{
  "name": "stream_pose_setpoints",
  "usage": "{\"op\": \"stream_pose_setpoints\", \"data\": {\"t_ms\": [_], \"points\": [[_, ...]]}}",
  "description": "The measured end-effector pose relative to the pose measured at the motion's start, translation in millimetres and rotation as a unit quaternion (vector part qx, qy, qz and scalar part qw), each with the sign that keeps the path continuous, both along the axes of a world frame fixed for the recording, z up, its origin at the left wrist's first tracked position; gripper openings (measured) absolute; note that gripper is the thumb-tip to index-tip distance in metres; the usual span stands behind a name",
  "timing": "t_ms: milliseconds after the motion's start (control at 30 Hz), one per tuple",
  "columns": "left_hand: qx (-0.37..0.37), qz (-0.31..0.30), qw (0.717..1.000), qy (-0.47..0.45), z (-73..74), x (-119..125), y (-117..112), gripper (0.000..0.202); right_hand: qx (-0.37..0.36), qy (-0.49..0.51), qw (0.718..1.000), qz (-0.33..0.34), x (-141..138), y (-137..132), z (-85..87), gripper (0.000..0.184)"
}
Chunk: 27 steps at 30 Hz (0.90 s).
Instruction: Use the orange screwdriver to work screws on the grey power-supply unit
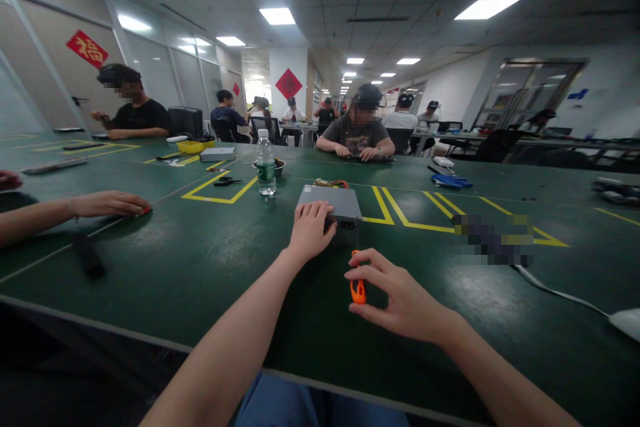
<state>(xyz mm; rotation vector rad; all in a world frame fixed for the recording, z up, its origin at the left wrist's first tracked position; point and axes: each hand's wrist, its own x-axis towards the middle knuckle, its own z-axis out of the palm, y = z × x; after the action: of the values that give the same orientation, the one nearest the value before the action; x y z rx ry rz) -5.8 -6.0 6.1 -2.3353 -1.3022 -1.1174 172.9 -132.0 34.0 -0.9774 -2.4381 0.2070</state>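
A grey metal computer power supply (343,199) lies on the green table, its socket side facing me and coloured cables at its far edge. My left hand (311,230) grips its near left part, fingers over the top and thumb at the front edge. My right hand (395,290) holds an orange-handled screwdriver (358,290) between thumb and fingertips. The thin shaft points away from me to the right front corner of the power supply. Whether the tip sits in a screw is too small to tell.
A water bottle (266,163) stands before a bowl (279,165). Yellow tape outlines mark the green table (225,280). Blue gloves (451,181) lie at right, beyond a pixelated dark object (493,240) with a white cable. A co-worker's hand (113,203) rests at left.
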Motion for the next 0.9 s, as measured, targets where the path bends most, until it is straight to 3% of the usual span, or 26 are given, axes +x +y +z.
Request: {"op": "stream_pose_setpoints", "data": {"t_ms": [200,333,467,667,900], "points": [[-0.007,0.003,1.0,0.004,1.5,-0.6,-1.2,0.029,-0.019,0.046,0.999,-0.012,-0.1,-0.5,2.9,0.026],[-0.016,0.002,1.0,0.008,1.9,-0.8,-1.4,0.03,-0.052,0.015,0.999,0.002,2.4,-1.7,10.1,0.036],[-0.016,0.003,1.0,0.011,1.7,-1.0,-1.2,0.028,-0.079,-0.02,0.997,-0.002,3.3,-1.6,11.3,0.032],[-0.009,0.002,1.0,0.007,0.2,-1.0,-0.1,0.028,-0.083,0.019,0.996,-0.025,4.4,-1.4,11.1,0.032],[-0.007,-0.001,1.0,-0.001,-0.5,-0.8,0.4,0.028,-0.077,0.013,0.997,0.005,6.6,-3.0,17.2,0.034]]}}
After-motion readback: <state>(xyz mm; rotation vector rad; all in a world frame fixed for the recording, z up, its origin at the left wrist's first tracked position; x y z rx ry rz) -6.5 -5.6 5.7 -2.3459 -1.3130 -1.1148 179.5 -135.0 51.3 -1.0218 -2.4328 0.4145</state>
